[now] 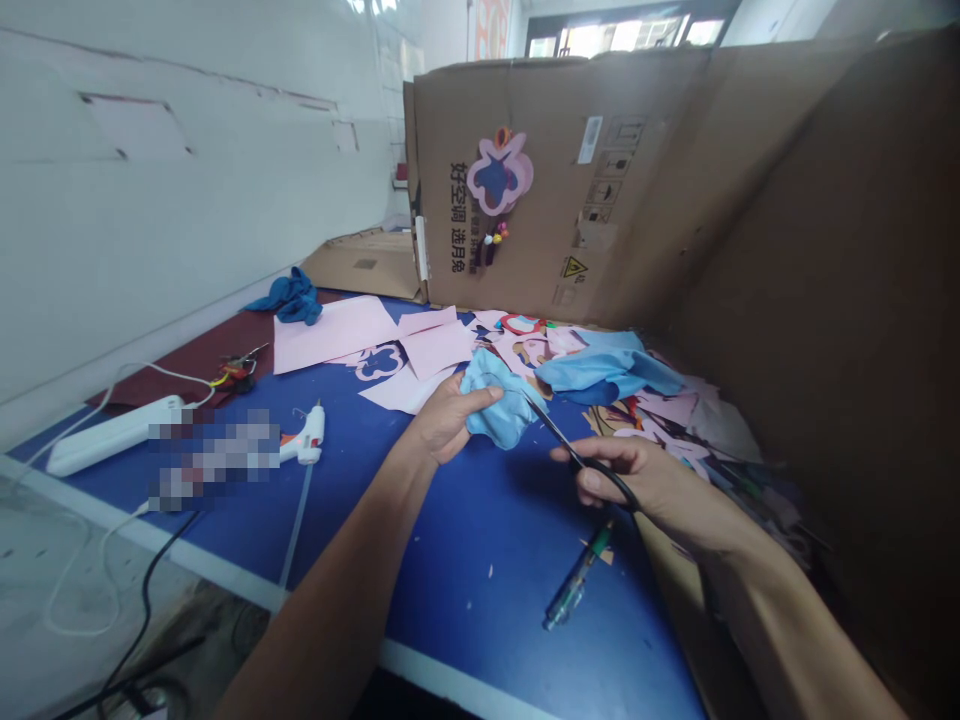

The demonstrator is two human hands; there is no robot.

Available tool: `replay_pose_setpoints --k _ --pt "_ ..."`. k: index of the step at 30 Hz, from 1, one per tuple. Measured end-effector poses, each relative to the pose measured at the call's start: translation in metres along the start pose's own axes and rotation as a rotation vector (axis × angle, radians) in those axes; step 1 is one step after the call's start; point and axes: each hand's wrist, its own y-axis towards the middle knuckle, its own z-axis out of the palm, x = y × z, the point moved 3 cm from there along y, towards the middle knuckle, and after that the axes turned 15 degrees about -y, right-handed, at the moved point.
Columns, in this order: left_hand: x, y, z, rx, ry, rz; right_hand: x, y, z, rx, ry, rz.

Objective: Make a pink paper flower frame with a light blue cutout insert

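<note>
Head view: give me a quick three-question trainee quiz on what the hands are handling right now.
1. True or false: the left hand grips a light blue cloth piece.
2. Which tool is in the right hand? A knife; B scissors; C stapler.
3. Fill in: the pen lies on the blue table, nearest the ___ hand.
Key: 1 true; 2 B; 3 right.

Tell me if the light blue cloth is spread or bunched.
Bunched: the light blue cloth is a crumpled wad gripped by the left hand, scissors in the right hand.
</note>
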Motion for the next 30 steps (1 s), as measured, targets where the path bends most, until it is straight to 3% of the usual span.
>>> replay_pose_setpoints --k 30 --pt "0.0037 -0.0005 -0.0023 0.045 0.097 -0.037 -0.0046 -0.0005 -0.0036 -0.017 -0.033 0.009"
